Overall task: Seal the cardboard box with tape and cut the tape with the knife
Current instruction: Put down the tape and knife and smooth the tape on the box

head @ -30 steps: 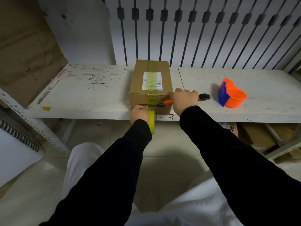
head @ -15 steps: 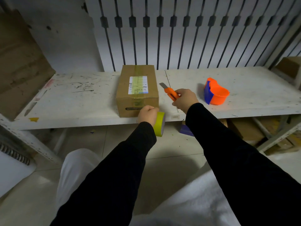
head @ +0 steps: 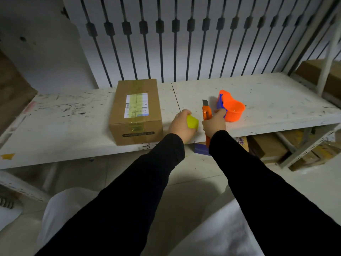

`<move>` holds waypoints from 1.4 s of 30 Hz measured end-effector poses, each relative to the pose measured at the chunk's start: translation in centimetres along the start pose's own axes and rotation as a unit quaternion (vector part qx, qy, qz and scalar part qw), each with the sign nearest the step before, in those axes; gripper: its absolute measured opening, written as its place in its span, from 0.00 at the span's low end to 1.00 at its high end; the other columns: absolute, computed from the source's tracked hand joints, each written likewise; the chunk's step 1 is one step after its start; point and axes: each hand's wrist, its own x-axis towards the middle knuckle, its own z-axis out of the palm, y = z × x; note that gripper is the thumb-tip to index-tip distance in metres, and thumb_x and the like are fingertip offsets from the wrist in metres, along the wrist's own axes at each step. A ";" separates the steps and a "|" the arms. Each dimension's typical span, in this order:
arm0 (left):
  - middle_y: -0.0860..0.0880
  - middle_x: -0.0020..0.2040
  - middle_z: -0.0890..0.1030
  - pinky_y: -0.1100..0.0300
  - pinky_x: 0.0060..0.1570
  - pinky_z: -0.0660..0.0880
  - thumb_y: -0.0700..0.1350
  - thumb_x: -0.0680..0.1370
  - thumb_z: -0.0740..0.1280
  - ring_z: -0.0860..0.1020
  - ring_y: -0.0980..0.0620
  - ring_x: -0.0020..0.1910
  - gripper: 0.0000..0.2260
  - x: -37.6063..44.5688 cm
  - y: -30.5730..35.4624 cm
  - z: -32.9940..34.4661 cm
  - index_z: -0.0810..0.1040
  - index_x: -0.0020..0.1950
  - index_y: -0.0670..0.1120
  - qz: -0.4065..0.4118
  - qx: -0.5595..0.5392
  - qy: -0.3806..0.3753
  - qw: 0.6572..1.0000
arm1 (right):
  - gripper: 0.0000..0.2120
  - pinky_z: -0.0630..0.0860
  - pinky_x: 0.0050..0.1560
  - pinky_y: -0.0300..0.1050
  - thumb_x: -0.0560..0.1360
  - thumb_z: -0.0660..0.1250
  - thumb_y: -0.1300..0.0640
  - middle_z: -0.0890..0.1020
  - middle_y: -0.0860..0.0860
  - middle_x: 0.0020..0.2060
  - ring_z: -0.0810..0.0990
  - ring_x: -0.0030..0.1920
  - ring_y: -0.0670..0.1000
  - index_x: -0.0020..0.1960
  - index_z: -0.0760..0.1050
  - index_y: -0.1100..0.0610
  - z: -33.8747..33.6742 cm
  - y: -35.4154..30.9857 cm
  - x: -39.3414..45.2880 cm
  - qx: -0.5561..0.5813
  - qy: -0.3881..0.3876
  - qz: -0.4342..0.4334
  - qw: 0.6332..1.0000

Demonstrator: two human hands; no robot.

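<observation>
A brown cardboard box stands on the white shelf, with yellowish tape running over its top label and down its front face. Just right of the box, my left hand grips a yellow tape roll above the shelf. My right hand grips an orange utility knife upright, its blade out and pointing away from me. The two hands are close together, clear of the box.
An orange and blue tape dispenser sits on the shelf right behind my right hand. A barred white wall backs the shelf. Cardboard boxes lie under the shelf at the right, another on a rack far right.
The knife has left the box's front face and swung upright to the right. My left hand has carried the tape roll from the box's front edge up to the right, over the shelf.
</observation>
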 end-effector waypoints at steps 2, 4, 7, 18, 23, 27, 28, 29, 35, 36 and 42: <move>0.44 0.69 0.69 0.54 0.63 0.69 0.37 0.75 0.65 0.71 0.43 0.65 0.24 1.0 0.0 0.7 0.65 0.70 0.46 0.022 0.070 0.007 0.997 | 0.19 0.69 0.51 0.46 0.75 0.57 0.69 0.75 0.63 0.59 0.76 0.58 0.61 0.65 0.59 0.66 0.2 0.5 0.8 -0.008 -0.002 0.003 1.000; 0.44 0.70 0.68 0.51 0.66 0.69 0.35 0.75 0.63 0.70 0.42 0.67 0.24 2.0 -0.2 1.2 0.64 0.70 0.45 0.045 0.121 0.016 0.991 | 0.17 0.68 0.50 0.45 0.76 0.58 0.68 0.75 0.64 0.60 0.75 0.59 0.61 0.63 0.61 0.67 0.5 0.9 1.6 -0.020 -0.006 0.007 1.000; 0.45 0.73 0.66 0.52 0.67 0.67 0.34 0.75 0.62 0.67 0.43 0.69 0.26 3.1 -0.4 1.7 0.63 0.72 0.45 0.061 0.175 0.017 0.983 | 0.15 0.70 0.54 0.47 0.75 0.59 0.67 0.76 0.64 0.59 0.76 0.59 0.61 0.61 0.65 0.67 1.4 1.1 3.0 -0.030 -0.008 0.009 0.999; 0.45 0.74 0.65 0.51 0.67 0.64 0.33 0.76 0.55 0.68 0.42 0.69 0.28 6.5 -1.3 3.0 0.56 0.76 0.45 0.068 0.301 -0.015 0.951 | 0.13 0.71 0.60 0.49 0.78 0.57 0.63 0.68 0.64 0.64 0.77 0.56 0.63 0.61 0.70 0.67 3.9 1.9 9.1 -0.188 -0.011 -0.028 0.982; 0.44 0.69 0.70 0.51 0.64 0.64 0.33 0.75 0.55 0.71 0.44 0.65 0.31 6.9 -1.3 3.7 0.49 0.77 0.44 0.060 0.347 -0.039 0.935 | 0.15 0.72 0.59 0.53 0.79 0.55 0.58 0.74 0.62 0.61 0.76 0.60 0.62 0.61 0.72 0.63 4.2 2.6 10.0 -0.279 -0.004 -0.021 0.960; 0.44 0.65 0.73 0.49 0.69 0.57 0.33 0.73 0.60 0.66 0.45 0.68 0.39 6.5 -1.3 4.2 0.38 0.76 0.41 0.031 0.327 -0.042 0.944 | 0.15 0.71 0.59 0.53 0.79 0.55 0.57 0.76 0.60 0.60 0.73 0.62 0.61 0.60 0.73 0.61 4.0 3.1 9.8 -0.347 0.017 -0.034 0.937; 0.44 0.64 0.73 0.47 0.71 0.53 0.33 0.73 0.61 0.65 0.45 0.69 0.40 6.3 -1.3 4.2 0.36 0.76 0.40 0.027 0.316 -0.045 0.947 | 0.15 0.71 0.60 0.53 0.79 0.55 0.56 0.76 0.60 0.60 0.72 0.63 0.61 0.61 0.72 0.61 3.9 3.1 9.7 -0.348 0.014 -0.031 0.937; 0.44 0.65 0.73 0.46 0.73 0.49 0.32 0.72 0.61 0.63 0.45 0.71 0.41 6.1 -1.3 4.1 0.34 0.75 0.39 0.026 0.309 -0.047 0.949 | 0.15 0.71 0.60 0.53 0.79 0.55 0.56 0.75 0.60 0.61 0.71 0.63 0.61 0.62 0.71 0.61 3.8 3.0 9.6 -0.343 0.009 -0.028 0.939; 0.42 0.75 0.60 0.50 0.76 0.45 0.30 0.75 0.58 0.49 0.46 0.78 0.38 4.5 0.0 2.1 0.36 0.76 0.42 0.066 0.246 0.001 0.967 | 0.20 0.69 0.62 0.56 0.79 0.57 0.53 0.71 0.62 0.65 0.70 0.65 0.63 0.68 0.64 0.59 2.6 0.8 7.6 -0.303 0.004 -0.066 0.951; 0.42 0.76 0.58 0.52 0.76 0.48 0.30 0.76 0.57 0.49 0.46 0.77 0.37 4.0 0.3 1.5 0.37 0.76 0.43 0.074 0.227 0.015 0.971 | 0.20 0.69 0.62 0.56 0.79 0.57 0.54 0.70 0.62 0.65 0.70 0.65 0.63 0.69 0.63 0.59 2.5 0.2 7.1 -0.303 0.012 -0.082 0.950; 0.45 0.73 0.65 0.56 0.72 0.57 0.34 0.78 0.57 0.58 0.48 0.75 0.29 0.7 -0.2 -3.0 0.51 0.77 0.47 0.111 0.177 0.148 0.967 | 0.23 0.68 0.66 0.52 0.76 0.57 0.66 0.70 0.59 0.68 0.70 0.67 0.59 0.71 0.65 0.58 3.8 -4.0 2.1 -0.205 0.010 -0.227 0.952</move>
